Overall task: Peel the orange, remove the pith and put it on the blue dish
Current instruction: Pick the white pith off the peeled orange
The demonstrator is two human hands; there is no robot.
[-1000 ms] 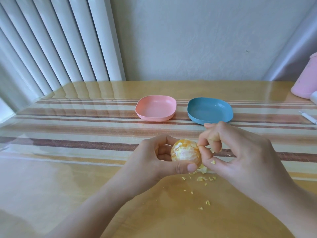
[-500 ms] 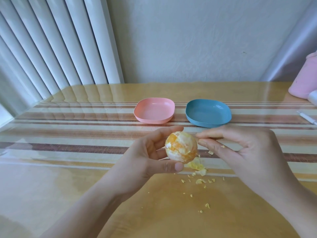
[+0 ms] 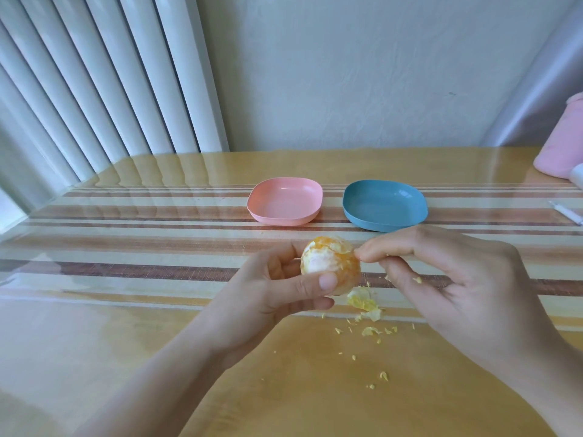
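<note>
Two hands work on a peeled orange above the counter [image 3: 126,310].

The left hand [image 3: 271,294] holds the orange [image 3: 329,263], with its thumb across the front and its fingers curled behind. The right hand [image 3: 457,288] is just beside it, and its finger and thumb pinch the pith [image 3: 356,254] on the side of the orange. Small yellow bits [image 3: 364,302] lie on the counter under and between the hands. The blue dish [image 3: 385,205] sits just past the right hand, and a pink dish [image 3: 284,200] sits past the left hand.
</note>
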